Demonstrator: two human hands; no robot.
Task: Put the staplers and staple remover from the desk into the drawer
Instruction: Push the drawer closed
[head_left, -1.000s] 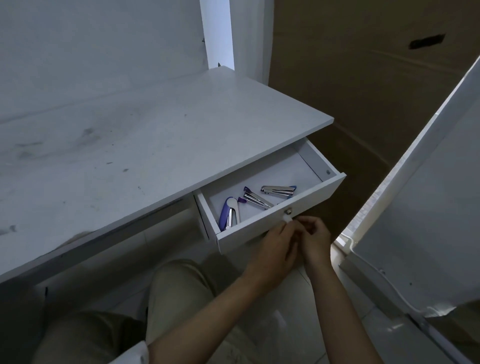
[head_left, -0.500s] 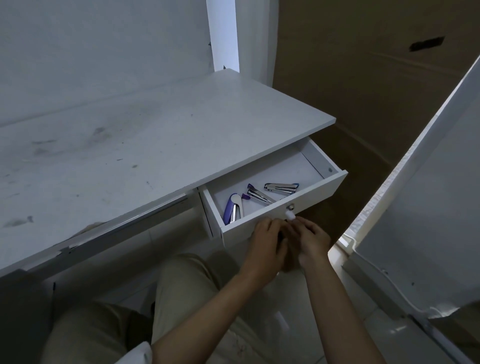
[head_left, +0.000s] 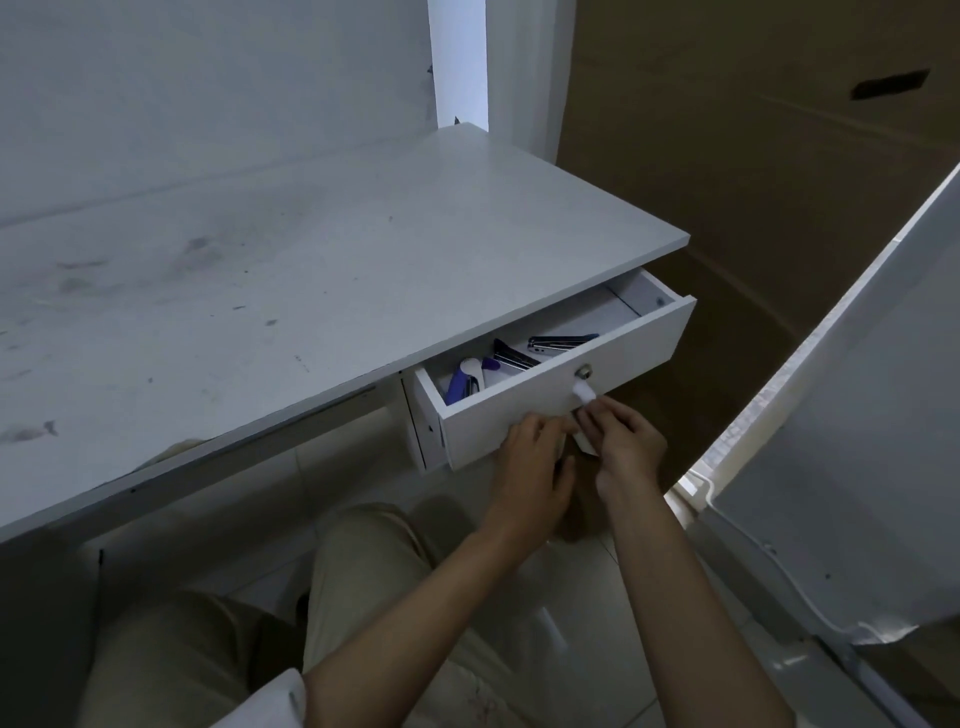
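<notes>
The white drawer (head_left: 639, 345) under the desk top (head_left: 322, 270) stands partly open. Inside lie a blue and white stapler (head_left: 461, 382) at the left, a chrome and purple piece (head_left: 511, 358) in the middle and a chrome stapler (head_left: 558, 343) further right. A metal knob (head_left: 583, 372) sits on the drawer front, with a white tag (head_left: 584, 394) hanging from it. My right hand (head_left: 623, 447) pinches the tag's lower end just below the knob. My left hand (head_left: 535, 465) lies beside it against the drawer front's lower edge, its fingertips hidden.
A large brown cardboard box (head_left: 753, 156) stands right behind the drawer. A white tilted panel (head_left: 857, 441) leans at the right. My legs in beige trousers (head_left: 363, 597) are under the desk, over a tiled floor.
The drawer has slid further in under the desk top, so less of its inside shows. Both hands stayed at the drawer front by the knob.
</notes>
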